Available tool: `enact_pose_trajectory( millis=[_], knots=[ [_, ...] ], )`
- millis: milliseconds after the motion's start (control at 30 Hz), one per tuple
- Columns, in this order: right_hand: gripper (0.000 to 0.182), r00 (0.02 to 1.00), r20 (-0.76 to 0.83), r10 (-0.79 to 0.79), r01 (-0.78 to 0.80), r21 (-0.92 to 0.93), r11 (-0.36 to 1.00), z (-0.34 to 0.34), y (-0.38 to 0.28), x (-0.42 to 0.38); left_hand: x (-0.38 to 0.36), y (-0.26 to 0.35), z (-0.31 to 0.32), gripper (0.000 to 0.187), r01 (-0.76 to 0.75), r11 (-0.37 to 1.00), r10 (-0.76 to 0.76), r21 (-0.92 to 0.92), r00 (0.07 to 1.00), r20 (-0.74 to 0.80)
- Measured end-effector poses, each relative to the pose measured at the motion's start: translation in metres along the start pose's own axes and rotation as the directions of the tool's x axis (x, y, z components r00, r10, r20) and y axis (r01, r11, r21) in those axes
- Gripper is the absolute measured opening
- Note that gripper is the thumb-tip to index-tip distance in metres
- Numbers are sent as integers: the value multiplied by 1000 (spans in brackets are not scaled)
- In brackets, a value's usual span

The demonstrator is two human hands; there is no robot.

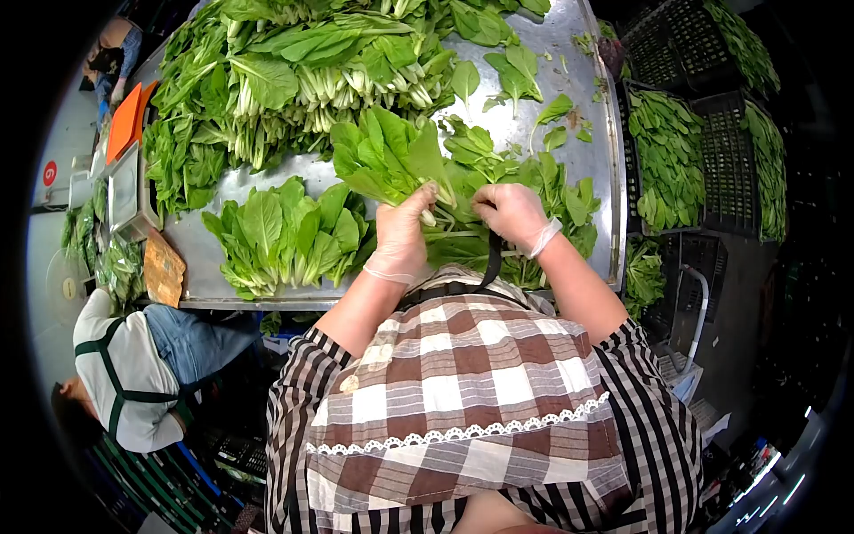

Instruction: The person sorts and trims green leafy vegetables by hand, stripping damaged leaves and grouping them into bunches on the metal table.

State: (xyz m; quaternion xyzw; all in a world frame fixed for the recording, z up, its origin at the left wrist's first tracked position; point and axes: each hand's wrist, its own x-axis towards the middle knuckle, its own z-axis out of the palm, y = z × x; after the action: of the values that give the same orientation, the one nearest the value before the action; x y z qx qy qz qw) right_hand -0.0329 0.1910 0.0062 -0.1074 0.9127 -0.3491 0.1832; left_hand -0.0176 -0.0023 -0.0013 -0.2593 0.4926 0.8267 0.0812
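In the head view my left hand (pixel 402 233), in a thin clear glove, grips a bunch of leafy greens (pixel 387 158) by its pale stems, leaves pointing up and left. My right hand (pixel 511 216), gloved too, is just right of it with fingers pinched together; anything between them is too small to name. Loose greens (pixel 569 206) lie under and around my right hand. Left of my left hand, a row of bunched greens (pixel 285 233) lies on the metal table (pixel 200 262). Beyond my hands is a large heap of greens (pixel 294 80).
Black crates (pixel 721 165) filled with greens stand along the right side. At the left are a scale (pixel 129 194), an orange bin (pixel 124 120) and a wooden board (pixel 164 270). One person (pixel 133 369) is at the lower left, another (pixel 116 53) at the upper left.
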Motion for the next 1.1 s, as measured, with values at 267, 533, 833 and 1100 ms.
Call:
enact_pose_trajectory(
  millis=[267,533,833,1100],
  knots=[
    [17,984,-171,43,54,523,850,19,-19,2,-1,-2,1,17,38,998,-40,50,998,38],
    [18,991,-18,130,-57,831,553,31,-13,6,-1,1,3,17,102,992,-109,70,988,108],
    [30,864,476,162,-395,444,804,-24,7,35,14,-2,-7,14,64,997,-62,-36,996,65],
    [32,750,-621,227,-418,-180,890,-58,129,137,12,-1,-3,21,116,991,-111,-58,990,84]
  ],
)
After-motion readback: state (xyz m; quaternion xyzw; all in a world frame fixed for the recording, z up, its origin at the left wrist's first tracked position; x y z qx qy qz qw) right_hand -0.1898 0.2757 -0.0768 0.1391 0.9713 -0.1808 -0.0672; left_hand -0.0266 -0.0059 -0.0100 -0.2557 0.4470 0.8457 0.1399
